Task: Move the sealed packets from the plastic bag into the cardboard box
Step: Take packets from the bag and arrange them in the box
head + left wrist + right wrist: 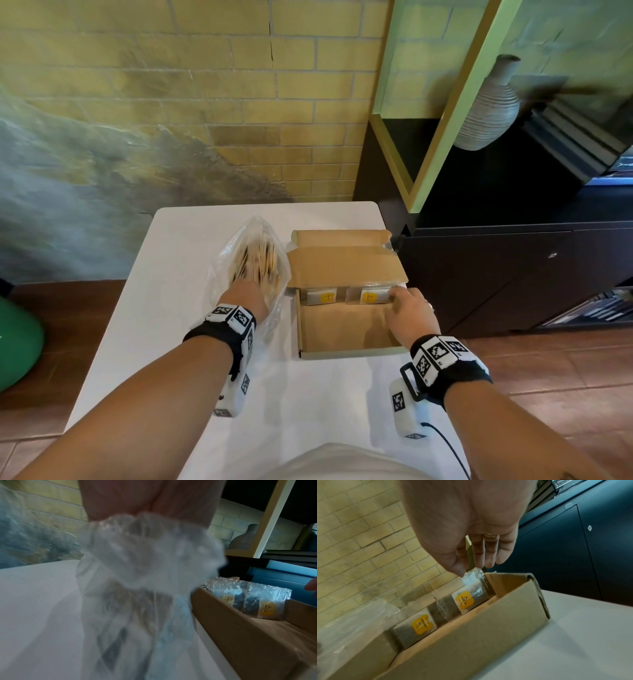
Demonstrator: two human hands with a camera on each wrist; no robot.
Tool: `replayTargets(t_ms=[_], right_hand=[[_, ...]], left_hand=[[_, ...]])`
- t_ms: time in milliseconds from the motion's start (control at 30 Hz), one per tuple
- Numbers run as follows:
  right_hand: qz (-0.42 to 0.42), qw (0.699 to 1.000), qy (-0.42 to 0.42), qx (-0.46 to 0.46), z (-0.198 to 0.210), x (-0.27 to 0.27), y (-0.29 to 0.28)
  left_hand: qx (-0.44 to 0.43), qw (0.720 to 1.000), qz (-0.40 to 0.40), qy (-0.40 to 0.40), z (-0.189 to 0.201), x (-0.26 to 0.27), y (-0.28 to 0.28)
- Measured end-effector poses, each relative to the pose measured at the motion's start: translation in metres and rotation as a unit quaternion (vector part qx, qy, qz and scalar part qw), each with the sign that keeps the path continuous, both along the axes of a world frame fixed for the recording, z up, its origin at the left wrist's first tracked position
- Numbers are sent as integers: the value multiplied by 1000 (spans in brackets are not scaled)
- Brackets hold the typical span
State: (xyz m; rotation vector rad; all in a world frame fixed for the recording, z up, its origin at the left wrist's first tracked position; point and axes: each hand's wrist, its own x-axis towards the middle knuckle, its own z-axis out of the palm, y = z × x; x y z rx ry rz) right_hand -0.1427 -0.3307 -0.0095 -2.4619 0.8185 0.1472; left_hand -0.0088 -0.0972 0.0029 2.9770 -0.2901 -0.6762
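Fingers of the right hand are pinched, with the thumb, on the top seal of the right packet, which stands on edge against the far wall of the box. A second packet stands just beside it. The left hand is pushed into the mouth of the bag on the counter, where many more packets are seen through the film; whether its fingers are apart or closed on anything cannot be told, since they are hidden by plastic.

The packets are judged light, thin and pliable, with slick, crinkly wrapping likely to slide under a flat touch. A pinch at the sealed top edge is best taken, away from the filled middle. The bag is limp, so its mouth is likely to drag along with a withdrawn hand.
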Motion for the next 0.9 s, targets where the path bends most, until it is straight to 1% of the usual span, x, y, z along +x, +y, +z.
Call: replayTargets(t_ms=[100,200,333,433,533,667,733,800,867,900], right_hand=[[0,1000,-25,14,5,0,3],[9,998,-57,23,11,3,7],[22,995,-85,52,21,10,19],[32,990,-101,92,28,17,28],[43,979,-123,156,36,23,39],[65,965,-130,219,47,33,53],[92,954,-107,264,56,38,64],[125,938,-61,318,66,43,76],[149,926,-27,345,73,49,88],[155,922,-24,354,76,54,92]], left_hand=[[-10,1000,28,3,4,1,0],[-59,996,69,-14,11,2,-1],[-119,989,79,-32,22,0,-6],[-183,978,93,-43,31,-1,-7],[-247,961,116,-54,42,-2,-3],[-325,936,116,-70,51,-3,2],[-369,919,125,-63,53,-2,3],[-429,891,142,-43,55,-2,0],[-481,864,149,-16,59,-4,-6],[-499,854,147,1,61,-6,-9]])
